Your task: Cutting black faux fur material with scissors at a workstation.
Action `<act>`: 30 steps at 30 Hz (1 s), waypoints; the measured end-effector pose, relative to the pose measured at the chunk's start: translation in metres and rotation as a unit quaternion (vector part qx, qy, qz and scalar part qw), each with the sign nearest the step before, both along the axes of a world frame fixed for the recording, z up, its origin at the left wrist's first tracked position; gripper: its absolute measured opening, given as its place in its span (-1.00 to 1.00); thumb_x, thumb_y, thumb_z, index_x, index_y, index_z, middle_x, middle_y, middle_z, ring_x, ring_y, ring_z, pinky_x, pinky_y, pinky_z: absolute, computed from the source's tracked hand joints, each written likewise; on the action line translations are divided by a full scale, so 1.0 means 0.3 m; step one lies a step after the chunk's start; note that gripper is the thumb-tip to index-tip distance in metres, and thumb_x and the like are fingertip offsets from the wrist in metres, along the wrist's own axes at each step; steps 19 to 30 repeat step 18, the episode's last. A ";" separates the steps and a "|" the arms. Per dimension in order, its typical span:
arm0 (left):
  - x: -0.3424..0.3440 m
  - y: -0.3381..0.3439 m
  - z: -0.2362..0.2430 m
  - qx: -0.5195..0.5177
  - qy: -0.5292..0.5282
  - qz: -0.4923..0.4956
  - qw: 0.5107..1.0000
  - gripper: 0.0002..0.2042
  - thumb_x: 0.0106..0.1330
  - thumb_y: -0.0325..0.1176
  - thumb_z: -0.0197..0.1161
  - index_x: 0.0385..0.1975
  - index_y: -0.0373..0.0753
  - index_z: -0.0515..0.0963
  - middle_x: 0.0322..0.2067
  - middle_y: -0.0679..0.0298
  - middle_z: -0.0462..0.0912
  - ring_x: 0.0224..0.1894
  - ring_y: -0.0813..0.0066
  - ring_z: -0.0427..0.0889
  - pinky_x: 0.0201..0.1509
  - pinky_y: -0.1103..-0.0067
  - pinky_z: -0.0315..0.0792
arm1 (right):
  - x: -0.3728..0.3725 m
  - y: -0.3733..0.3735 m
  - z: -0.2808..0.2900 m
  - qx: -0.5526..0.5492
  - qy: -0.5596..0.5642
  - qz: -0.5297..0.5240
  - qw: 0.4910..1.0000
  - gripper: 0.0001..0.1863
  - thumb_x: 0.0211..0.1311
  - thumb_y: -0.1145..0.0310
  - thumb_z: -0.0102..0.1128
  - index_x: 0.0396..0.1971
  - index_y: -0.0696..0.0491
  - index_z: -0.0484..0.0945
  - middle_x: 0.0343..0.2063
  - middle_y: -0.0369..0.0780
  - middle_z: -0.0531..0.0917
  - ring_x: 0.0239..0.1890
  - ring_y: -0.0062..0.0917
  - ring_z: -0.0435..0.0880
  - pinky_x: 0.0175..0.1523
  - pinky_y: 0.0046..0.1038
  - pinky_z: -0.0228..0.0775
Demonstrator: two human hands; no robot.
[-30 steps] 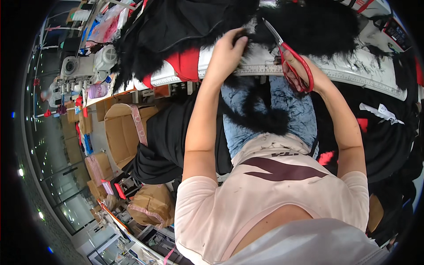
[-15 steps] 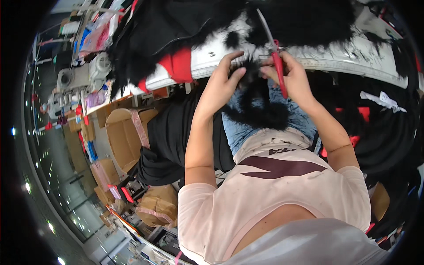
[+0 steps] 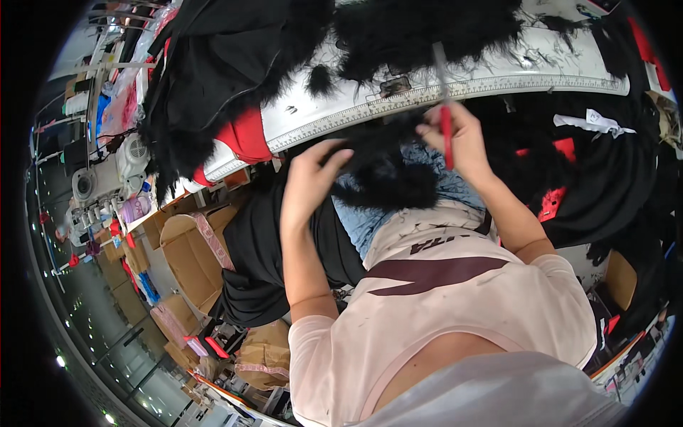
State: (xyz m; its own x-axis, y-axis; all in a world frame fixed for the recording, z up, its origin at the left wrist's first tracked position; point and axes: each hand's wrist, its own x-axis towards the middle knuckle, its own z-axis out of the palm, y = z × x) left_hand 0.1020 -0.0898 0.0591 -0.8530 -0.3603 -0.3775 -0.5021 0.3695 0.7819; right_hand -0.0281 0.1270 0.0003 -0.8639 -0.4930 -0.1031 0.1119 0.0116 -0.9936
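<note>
A shaggy black fur piece [image 3: 391, 181] hangs over my lap, its upper part stretched between my two hands. My left hand [image 3: 307, 181] is closed at its left end, thumb and fingers brought together; the grip is somewhat blurred. Red-handled scissors [image 3: 447, 135] rest in my right hand [image 3: 464, 142], blades pointing away from me and smeared by motion. The thumb and fingertips of that hand also reach the right end of the fur. Just beyond lies the table edge with a long white ruler strip [image 3: 455, 91].
More black fur [image 3: 427, 32] and dark cloth [image 3: 213, 57] cover much of the white table [image 3: 576, 53]. Red fabric [image 3: 245, 135] drapes over its edge. Black cloth [image 3: 284, 235] and an open cardboard box [image 3: 192, 256] stand left; further black cloth [image 3: 605, 185] lies right.
My hands have spread apart, the left moving left and nearer my body, drawing the fur out between them. The scissors remain in my right hand. The whole view has shifted slightly.
</note>
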 end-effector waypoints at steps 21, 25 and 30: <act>0.127 -0.124 -0.003 -0.285 0.105 0.107 0.947 -0.80 0.13 -0.40 0.33 -0.26 -0.29 0.63 -0.29 0.02 0.64 -0.22 0.07 0.63 -0.13 0.48 0.47 | -0.079 -0.053 -0.022 0.102 0.148 -0.169 0.969 -0.80 0.05 0.67 0.12 -0.31 0.13 0.54 -0.50 -0.34 0.58 -0.49 -0.77 0.47 -0.38 -0.69 0.29; 0.127 -0.124 -0.003 -0.285 0.105 0.107 0.947 -0.80 0.13 -0.40 0.33 -0.26 -0.29 0.63 -0.29 0.02 0.64 -0.22 0.07 0.63 -0.13 0.48 0.47 | -0.079 -0.053 -0.022 0.102 0.148 -0.169 0.969 -0.80 0.05 0.67 0.12 -0.31 0.13 0.54 -0.50 -0.34 0.58 -0.49 -0.77 0.47 -0.38 -0.69 0.29; 0.127 -0.124 -0.003 -0.285 0.105 0.107 0.947 -0.80 0.13 -0.40 0.33 -0.26 -0.29 0.63 -0.29 0.02 0.64 -0.22 0.07 0.63 -0.13 0.48 0.47 | -0.079 -0.053 -0.022 0.102 0.148 -0.169 0.969 -0.80 0.05 0.67 0.12 -0.31 0.13 0.54 -0.50 -0.34 0.58 -0.49 -0.77 0.47 -0.38 -0.69 0.29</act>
